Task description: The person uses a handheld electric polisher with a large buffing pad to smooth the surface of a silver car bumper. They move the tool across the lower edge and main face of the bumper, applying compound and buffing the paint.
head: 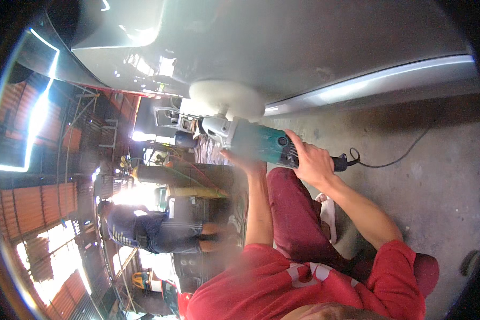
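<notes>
A green and black electric polisher [260, 140] with a grey metal head is held in both hands. My left hand [244, 160] grips the polisher near its head, partly hidden beneath the body. My right hand [313, 160] is wrapped around the rear of the body, where a black cord leaves the handle. The round white polishing pad [226, 98] looks blurred and lies against the lower part of a grey car body panel [240, 44]; the exact contact is hard to see. The panel reflects the lit surroundings.
The power cord [400, 160] trails over the concrete floor [432, 192]. A light strip of car sill [368, 84] runs below the panel. Another person [156, 228] in dark clothes stands in the background, near a gas cylinder [152, 174]. My bent knee [284, 180] is just below the polisher.
</notes>
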`<state>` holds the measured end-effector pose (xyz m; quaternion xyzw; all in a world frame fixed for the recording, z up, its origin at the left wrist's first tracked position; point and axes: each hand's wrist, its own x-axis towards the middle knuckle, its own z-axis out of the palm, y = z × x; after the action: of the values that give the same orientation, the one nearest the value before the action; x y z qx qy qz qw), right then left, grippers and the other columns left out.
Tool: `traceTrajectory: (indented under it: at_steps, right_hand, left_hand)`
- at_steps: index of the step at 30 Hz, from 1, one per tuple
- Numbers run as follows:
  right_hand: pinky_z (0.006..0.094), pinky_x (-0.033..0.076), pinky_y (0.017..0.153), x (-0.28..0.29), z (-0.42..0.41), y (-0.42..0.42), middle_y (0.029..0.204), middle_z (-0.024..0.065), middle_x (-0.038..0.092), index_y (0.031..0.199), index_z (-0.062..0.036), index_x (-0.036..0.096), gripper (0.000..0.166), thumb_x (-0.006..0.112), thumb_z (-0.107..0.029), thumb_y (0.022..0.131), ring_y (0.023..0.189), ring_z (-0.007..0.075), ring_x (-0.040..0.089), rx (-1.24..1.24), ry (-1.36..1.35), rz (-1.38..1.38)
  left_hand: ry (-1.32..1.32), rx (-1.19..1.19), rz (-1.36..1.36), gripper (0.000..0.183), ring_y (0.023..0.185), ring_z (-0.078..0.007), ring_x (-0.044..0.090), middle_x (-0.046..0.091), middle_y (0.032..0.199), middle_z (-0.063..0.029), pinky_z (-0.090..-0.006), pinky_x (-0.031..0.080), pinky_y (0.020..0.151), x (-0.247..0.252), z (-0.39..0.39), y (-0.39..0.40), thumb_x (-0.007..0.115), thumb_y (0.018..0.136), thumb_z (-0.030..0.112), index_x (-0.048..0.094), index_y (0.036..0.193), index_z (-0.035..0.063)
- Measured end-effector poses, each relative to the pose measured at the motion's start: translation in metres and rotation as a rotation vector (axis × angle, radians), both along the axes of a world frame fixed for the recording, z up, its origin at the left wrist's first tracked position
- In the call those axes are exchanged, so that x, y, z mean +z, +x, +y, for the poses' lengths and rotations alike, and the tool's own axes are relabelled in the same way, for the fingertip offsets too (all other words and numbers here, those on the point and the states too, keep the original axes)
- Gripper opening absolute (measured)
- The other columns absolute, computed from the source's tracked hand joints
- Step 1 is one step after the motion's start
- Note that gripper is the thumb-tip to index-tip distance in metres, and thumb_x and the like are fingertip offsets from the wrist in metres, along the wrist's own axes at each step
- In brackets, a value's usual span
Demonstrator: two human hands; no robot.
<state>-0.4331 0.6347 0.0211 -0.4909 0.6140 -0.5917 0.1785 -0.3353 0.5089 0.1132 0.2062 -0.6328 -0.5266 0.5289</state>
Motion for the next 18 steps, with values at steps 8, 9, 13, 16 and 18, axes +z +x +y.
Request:
traceTrajectory:
  at_steps: [8, 9, 13, 16, 18]
  right_hand:
    - [0.0478, 0.052, 0.072, -0.037, 0.036, -0.011, 0.093, 0.0218, 0.064, 0.141, -0.0207, 0.025, 0.092, 0.076, -0.02, 0.065, 0.083, 0.0408, 0.064, -0.083, -0.089, -0.224]
    - [0.0467, 0.052, 0.074, -0.048, 0.037, -0.012, 0.096, 0.0218, 0.064, 0.141, -0.0192, 0.025, 0.093, 0.077, -0.019, 0.064, 0.086, 0.0395, 0.064, -0.11, -0.135, -0.283]
    - [0.0409, 0.048, 0.087, -0.075, 0.048, -0.014, 0.114, 0.0199, 0.059, 0.139, -0.0113, 0.025, 0.097, 0.082, -0.013, 0.059, 0.104, 0.0317, 0.06, -0.217, -0.336, -0.537]
    - [0.0382, 0.042, 0.097, -0.085, 0.046, -0.011, 0.124, 0.0155, 0.052, 0.137, -0.0068, 0.023, 0.098, 0.083, -0.013, 0.06, 0.114, 0.0252, 0.054, -0.297, -0.567, -0.684]
    - [0.0379, 0.038, 0.1, -0.097, 0.035, -0.016, 0.126, 0.0117, 0.048, 0.135, -0.0067, 0.022, 0.096, 0.083, -0.018, 0.062, 0.116, 0.0219, 0.05, -0.272, -0.725, -0.72]
  left_hand:
    - [0.112, -0.086, 0.064, 0.086, 0.114, -0.0279, 0.049, 0.052, 0.125, -0.014, -0.0414, 0.041, 0.098, -0.036, 0.008, 0.007, 0.032, 0.083, 0.076, 0.044, 0.132, 0.0062]
    - [-0.019, -0.052, -0.112, 0.08, 0.114, -0.0273, 0.05, 0.053, 0.123, -0.0142, -0.0409, 0.042, 0.097, -0.035, 0.03, -0.007, 0.037, 0.084, 0.071, 0.045, 0.13, 0.0052]
    - [-0.334, 0.01, -0.621, 0.08, 0.101, -0.0235, 0.058, 0.058, 0.113, -0.0114, -0.0374, 0.047, 0.089, -0.028, 0.112, -0.057, 0.07, 0.071, 0.045, 0.039, 0.131, 0.0022]
    - [-0.185, -0.167, -0.601, 0.115, 0.102, -0.0257, 0.061, 0.061, 0.113, -0.0139, -0.0361, 0.049, 0.089, -0.007, 0.167, -0.108, 0.083, 0.055, 0.044, 0.023, 0.143, 0.0027]
    - [-0.317, -0.217, -0.642, 0.125, 0.106, -0.0271, 0.06, 0.06, 0.118, -0.0179, -0.0367, 0.048, 0.09, -0.004, 0.178, -0.129, 0.084, 0.052, 0.046, 0.015, 0.147, 0.0031]
